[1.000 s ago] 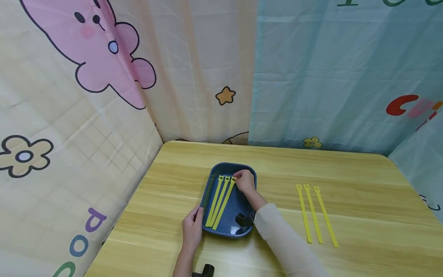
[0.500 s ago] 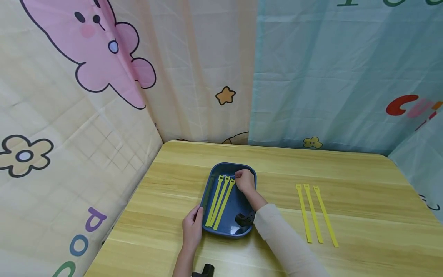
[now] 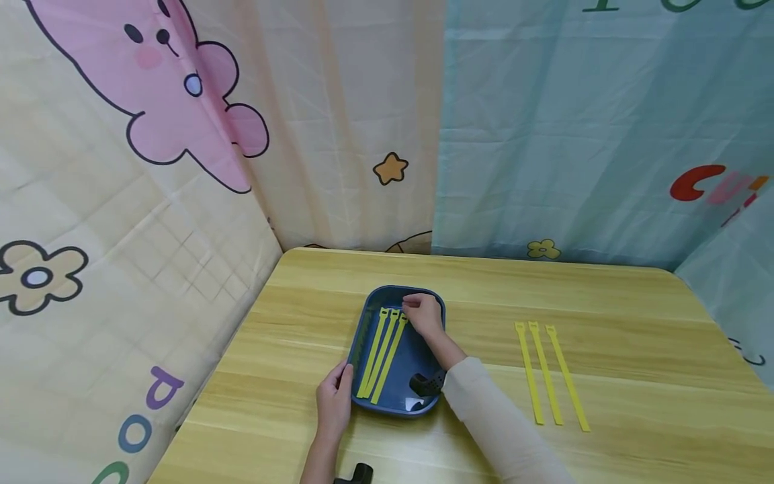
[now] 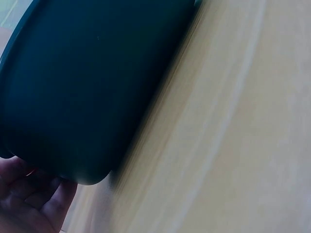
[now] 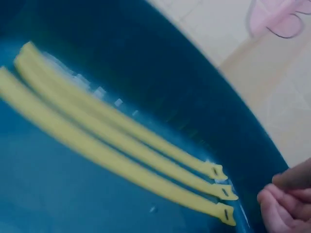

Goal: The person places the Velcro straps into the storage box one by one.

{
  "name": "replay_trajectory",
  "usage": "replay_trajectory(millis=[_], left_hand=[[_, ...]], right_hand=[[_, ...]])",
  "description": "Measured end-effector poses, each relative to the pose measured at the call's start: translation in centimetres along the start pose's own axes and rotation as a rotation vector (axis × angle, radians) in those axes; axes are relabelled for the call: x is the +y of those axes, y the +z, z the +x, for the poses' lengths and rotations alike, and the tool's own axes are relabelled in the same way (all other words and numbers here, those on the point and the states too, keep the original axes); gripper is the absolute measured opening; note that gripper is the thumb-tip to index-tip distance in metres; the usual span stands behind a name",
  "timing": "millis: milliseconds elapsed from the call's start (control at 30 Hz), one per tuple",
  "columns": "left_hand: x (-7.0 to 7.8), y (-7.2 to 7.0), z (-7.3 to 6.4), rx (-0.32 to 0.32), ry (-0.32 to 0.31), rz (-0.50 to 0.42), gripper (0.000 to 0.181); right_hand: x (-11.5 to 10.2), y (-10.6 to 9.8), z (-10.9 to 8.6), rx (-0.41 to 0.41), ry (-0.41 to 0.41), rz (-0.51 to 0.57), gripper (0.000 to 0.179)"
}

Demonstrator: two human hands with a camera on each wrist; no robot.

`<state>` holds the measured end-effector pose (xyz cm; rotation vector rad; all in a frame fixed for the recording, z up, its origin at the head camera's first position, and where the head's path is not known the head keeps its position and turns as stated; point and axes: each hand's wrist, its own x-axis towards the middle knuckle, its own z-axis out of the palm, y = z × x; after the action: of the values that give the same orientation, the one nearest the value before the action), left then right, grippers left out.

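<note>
Left of the left hand (image 3: 333,403), the cloth (image 3: 78,376) bears a purple d or p (image 3: 172,380), blue o (image 3: 148,433) and cropped green letter (image 3: 115,468). Beyond the right hand (image 3: 424,316), rightward, the curtain (image 3: 514,128) shows red C (image 3: 679,186), pink U (image 3: 721,192) and cropped green lettering (image 3: 600,9).

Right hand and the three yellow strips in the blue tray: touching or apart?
Apart. The right wrist view shows it: bare blue tray is visible between the right hand and all three yellow strips.
</note>
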<state>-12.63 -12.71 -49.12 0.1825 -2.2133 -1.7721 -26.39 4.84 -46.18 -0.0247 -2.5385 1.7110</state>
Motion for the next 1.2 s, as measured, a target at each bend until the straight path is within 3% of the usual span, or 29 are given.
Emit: replay_trajectory(millis=[167,300,533,833,1200], left_hand=[[-0.4,0.2,-0.2,0.001,0.002,0.003,0.033],[-0.5,0.3,-0.3,0.003,-0.011,0.007,0.032],[-0.4,0.2,-0.2,0.022,-0.005,0.011,0.032],[-0.3,0.1,-0.2,0.007,-0.024,-0.007,0.032],[0.2,-0.2,0.0,-0.008,-0.039,-0.009,0.031]], right_hand=[[-0.3,-0.5,-0.2,-0.036,0.065,0.284,0.023],[-1.0,-1.5,-0.6,-0.034,0.083,0.393,0.022],[-1.8,-3.4,-0.9,-0.02,0.101,0.379,0.024],[-1.0,-5.2,-1.3,-0.087,0.069,0.316,0.028],[0.1,-7.9,-1.4,-0.078,0.042,0.306,0.03]])
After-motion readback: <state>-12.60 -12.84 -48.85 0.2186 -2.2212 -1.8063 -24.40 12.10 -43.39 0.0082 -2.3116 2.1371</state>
